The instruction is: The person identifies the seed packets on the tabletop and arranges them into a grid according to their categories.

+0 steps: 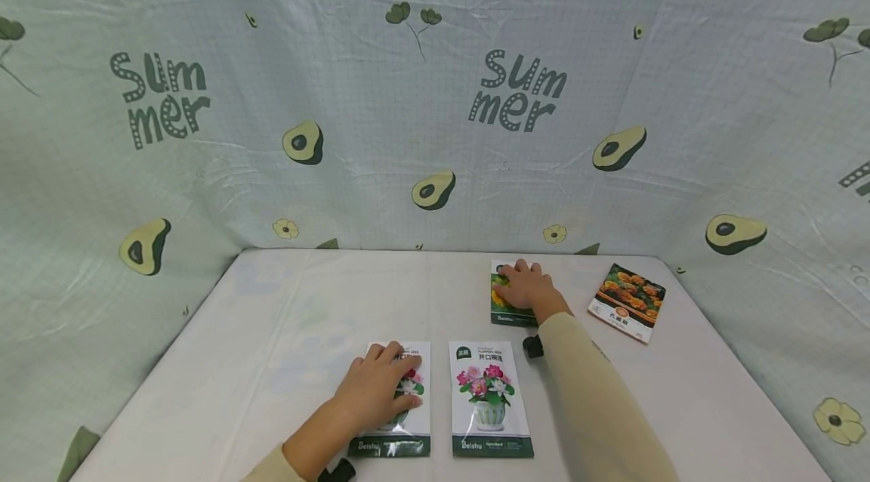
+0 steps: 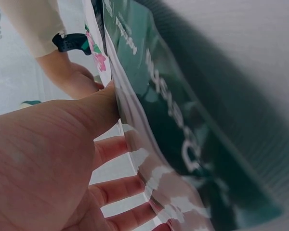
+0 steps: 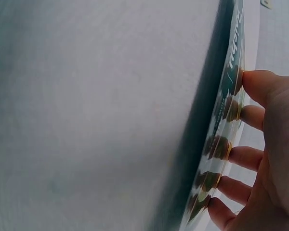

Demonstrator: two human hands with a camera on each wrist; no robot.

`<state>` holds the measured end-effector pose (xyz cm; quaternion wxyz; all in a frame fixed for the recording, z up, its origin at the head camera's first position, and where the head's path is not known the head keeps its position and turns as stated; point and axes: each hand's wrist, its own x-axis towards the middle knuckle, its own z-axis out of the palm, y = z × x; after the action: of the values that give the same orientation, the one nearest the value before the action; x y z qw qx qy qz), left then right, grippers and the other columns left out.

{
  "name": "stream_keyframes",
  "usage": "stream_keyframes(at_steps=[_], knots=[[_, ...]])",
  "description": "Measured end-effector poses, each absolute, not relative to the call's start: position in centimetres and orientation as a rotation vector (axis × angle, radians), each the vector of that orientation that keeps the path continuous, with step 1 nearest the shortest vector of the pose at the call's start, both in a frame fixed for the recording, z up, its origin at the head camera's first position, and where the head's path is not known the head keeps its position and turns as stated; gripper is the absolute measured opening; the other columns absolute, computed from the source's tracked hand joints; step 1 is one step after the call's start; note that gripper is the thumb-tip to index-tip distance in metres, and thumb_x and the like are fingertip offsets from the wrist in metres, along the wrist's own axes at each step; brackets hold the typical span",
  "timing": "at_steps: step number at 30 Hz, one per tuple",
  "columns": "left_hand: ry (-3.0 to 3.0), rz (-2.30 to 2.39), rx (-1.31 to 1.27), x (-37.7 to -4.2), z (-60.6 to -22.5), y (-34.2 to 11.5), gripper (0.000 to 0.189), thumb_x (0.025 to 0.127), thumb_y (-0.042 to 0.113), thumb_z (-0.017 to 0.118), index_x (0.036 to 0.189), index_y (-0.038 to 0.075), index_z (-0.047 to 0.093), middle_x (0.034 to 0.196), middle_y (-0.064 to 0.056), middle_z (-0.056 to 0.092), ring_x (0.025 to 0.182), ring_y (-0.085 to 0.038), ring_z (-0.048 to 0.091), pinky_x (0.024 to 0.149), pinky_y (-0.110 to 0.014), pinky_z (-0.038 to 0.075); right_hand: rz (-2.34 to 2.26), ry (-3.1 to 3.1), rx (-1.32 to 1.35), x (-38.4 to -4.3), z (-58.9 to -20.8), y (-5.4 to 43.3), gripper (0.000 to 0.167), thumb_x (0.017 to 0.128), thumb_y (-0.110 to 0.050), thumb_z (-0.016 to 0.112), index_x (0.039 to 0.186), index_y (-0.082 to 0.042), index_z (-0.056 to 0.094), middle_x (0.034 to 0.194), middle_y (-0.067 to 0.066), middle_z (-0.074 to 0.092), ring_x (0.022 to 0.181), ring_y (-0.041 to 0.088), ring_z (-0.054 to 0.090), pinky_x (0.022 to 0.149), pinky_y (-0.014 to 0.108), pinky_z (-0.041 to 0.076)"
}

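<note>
Left hand point(image 1: 377, 390) resting on left white packet point(image 1: 409, 427), fingers spread and loose, touching printed face without gripping; packet lying on white table point(image 1: 319, 316), nearer side. Right hand point(image 1: 529, 290) resting farther out, spread fingertips touching yellow-flower packet point(image 1: 506, 310) near table's back edge, seemingly not grasping, pressure being hard to judge. Second white packet point(image 1: 488, 399) lying just right of first, not touching. Orange-flower packet point(image 1: 627, 303) lying askew, farther right. Patterned sheet point(image 1: 367, 89) hanging behind table
</note>
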<state>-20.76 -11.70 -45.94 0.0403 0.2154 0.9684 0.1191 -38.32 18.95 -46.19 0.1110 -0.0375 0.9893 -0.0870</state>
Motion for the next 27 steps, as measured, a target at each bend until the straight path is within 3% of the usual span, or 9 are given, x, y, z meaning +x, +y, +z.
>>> stream_keyframes(at_steps=[27], knots=[[2.965, 0.376, 0.660, -20.5, -45.7, -11.6, 0.061, 0.086, 0.050, 0.078, 0.138, 0.021, 0.064, 0.135, -0.009, 0.058, 0.123, -0.033, 0.051, 0.090, -0.053, 0.048, -0.247, 2.885, -0.120, -38.3, -45.9, 17.8, 0.062, 0.106, -0.050, 0.047, 0.158, -0.019, 0.039, 0.160, 0.019, 0.034, 0.144, 0.045, 0.031, 0.117, 0.067, 0.026]])
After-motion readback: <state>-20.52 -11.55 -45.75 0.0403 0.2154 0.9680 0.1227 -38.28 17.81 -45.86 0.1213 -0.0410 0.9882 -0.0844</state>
